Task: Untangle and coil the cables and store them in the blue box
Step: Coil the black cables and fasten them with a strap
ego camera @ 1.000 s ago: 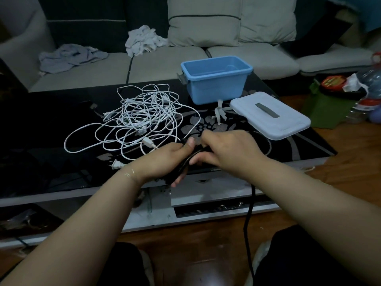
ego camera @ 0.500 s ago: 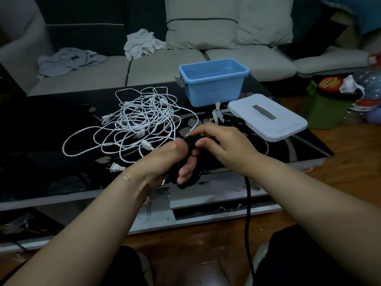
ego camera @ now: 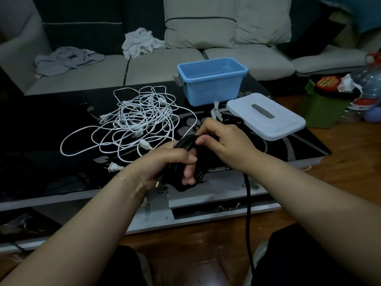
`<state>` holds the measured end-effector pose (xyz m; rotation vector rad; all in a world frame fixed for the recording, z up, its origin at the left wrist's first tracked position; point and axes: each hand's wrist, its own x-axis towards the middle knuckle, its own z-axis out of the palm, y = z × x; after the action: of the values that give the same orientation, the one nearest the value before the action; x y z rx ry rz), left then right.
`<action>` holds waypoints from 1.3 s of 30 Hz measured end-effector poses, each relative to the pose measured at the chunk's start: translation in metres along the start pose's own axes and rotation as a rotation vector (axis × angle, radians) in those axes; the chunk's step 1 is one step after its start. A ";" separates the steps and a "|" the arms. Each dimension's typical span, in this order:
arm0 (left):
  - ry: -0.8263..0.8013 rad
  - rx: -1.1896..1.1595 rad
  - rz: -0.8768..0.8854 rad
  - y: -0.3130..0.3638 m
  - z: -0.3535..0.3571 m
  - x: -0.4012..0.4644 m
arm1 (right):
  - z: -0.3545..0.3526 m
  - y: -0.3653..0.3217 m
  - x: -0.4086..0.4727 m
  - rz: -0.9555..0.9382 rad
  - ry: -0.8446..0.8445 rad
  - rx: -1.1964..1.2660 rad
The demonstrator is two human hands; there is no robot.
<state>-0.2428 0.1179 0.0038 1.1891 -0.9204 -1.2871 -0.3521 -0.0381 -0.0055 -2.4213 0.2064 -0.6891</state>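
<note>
The left hand (ego camera: 165, 162) is curled around a bundle of black cable (ego camera: 191, 162), fingers wrapped through the loops, holding it just above the near edge of the bench (ego camera: 51, 124). The right hand (ego camera: 224, 141) pinches the top of the same bundle between thumb and fingers, close against the left hand. A loose length of the black cable hangs from under the right wrist, past the bench's near edge and down toward the floor (ego camera: 340, 172). A brass-coloured plug tip shows below the left palm. On the middle of the bench lies a tangle of white cables (ego camera: 140, 120), with a white plug (ego camera: 112, 167) near the near edge, just beside the left wrist. The blue box (ego camera: 212, 81) stands open at the far edge of the bench, toward the right, well apart from the hands. Its white lid (ego camera: 266, 115) lies flat near the right edge, just in front of the box, with a grey handle on top. Between box and lid lie a few pale ties (ego camera: 216, 112). Behind the bench runs a sofa (ego camera: 165, 65) with crumpled cloths (ego camera: 140, 43) on its seat.
</note>
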 end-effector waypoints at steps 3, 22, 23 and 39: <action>-0.029 -0.113 -0.023 -0.001 0.005 0.001 | 0.002 0.005 0.002 0.036 -0.025 0.022; 0.324 -0.653 0.284 0.027 0.002 0.005 | 0.046 -0.018 -0.008 0.454 -0.175 0.496; 0.350 -0.662 0.300 0.029 -0.002 0.005 | 0.048 -0.020 -0.011 0.435 -0.216 0.428; 0.561 -0.486 0.385 0.030 0.006 0.001 | 0.037 -0.028 -0.007 0.204 -0.458 -0.145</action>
<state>-0.2422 0.1137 0.0344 0.8598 -0.3637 -0.7404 -0.3393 0.0058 -0.0174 -2.5736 0.3160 -0.0223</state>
